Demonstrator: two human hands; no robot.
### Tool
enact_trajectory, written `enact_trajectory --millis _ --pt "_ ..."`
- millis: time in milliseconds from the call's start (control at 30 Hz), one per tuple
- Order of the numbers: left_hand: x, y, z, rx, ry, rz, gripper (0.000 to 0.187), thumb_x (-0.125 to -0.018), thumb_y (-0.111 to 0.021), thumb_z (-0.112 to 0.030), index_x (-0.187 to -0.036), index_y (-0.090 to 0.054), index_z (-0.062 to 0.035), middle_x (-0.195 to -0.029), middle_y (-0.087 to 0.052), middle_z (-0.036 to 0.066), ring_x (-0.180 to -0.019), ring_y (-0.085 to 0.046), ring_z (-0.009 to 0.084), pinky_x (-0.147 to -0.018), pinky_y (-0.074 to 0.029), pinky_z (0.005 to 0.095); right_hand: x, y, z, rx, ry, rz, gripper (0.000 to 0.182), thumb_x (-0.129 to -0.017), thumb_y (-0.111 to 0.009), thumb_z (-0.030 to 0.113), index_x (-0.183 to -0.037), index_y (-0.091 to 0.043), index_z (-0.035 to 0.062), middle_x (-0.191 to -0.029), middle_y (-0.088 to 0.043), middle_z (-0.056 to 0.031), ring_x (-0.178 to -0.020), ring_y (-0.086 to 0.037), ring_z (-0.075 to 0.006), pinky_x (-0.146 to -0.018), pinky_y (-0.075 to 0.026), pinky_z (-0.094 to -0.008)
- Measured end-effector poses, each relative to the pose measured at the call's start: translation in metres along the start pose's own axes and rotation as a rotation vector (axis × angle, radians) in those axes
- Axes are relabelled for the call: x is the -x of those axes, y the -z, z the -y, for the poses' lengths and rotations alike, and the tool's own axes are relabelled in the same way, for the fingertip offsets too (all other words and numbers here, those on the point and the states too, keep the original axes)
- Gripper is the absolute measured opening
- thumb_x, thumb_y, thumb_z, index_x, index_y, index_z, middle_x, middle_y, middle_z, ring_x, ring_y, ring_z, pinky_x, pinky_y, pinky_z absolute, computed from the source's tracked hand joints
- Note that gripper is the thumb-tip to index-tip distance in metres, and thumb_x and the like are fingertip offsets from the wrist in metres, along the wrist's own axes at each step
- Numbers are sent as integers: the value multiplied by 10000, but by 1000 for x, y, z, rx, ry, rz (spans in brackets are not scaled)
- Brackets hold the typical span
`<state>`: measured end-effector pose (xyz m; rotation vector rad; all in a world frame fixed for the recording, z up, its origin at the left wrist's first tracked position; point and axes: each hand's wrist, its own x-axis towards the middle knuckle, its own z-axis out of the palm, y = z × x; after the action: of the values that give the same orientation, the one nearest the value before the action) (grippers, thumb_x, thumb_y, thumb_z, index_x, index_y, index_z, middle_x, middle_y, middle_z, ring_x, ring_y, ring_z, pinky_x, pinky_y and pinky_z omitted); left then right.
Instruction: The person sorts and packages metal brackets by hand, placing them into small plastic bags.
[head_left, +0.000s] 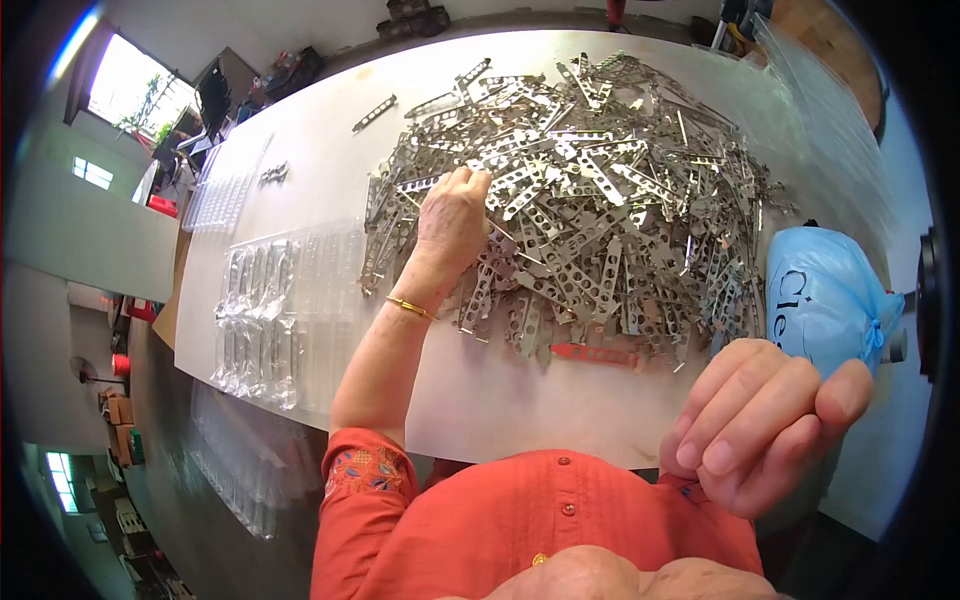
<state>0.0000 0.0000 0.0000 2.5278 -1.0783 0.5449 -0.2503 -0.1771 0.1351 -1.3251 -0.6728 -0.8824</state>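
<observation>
My left hand reaches onto the left part of a big heap of perforated metal strips. Its fingers are bent and pressed together at one metal strip, whose end sticks out to the left of the fingertips. Part of their grip is hidden by the back of the hand. Close to the camera, my right hand is raised above the table's near right edge. Its fingers curl loosely in towards the palm, and no strip sticks out of it. A red strip lies at the near edge of the heap.
On the left of the white table lies a clear plastic tray with filled clear packs; another clear tray lies behind. A few strips lie apart. A blue plastic bag and plastic sheets are at right.
</observation>
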Motion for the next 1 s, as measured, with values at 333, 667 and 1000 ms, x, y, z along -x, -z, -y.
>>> enact_trajectory --millis 333,667,1000 --pt "-2 4 -4 151 -48 29 186 -834 -492 103 -916 -618 -7 -958 -655 159 -894 -663 352 -788 -540 419 5 13 1 -74 3 9 251 -1028 -469 83 -1257 -382 25 -695 -646 -81 -472 -582 -166 -448 -510 -295" --pt "30 51 -24 199 -139 5 156 -830 -554 107 -938 -591 1 -1019 -665 163 -910 -681 343 -764 -566 404 -1 11 -2 -54 -7 28 219 -1060 -427 134 -1252 -376 41 -656 -637 -44 -431 -577 -148 -413 -491 -258" --pt "67 45 -62 417 -224 -186 191 -848 -609 117 -994 -664 6 -999 -651 132 -874 -676 282 -727 -559 356 2 7 -57 104 -387 -254 216 -1008 -536 43 -1221 -521 5 -802 -603 -40 -650 -562 -69 -598 -465 -209"
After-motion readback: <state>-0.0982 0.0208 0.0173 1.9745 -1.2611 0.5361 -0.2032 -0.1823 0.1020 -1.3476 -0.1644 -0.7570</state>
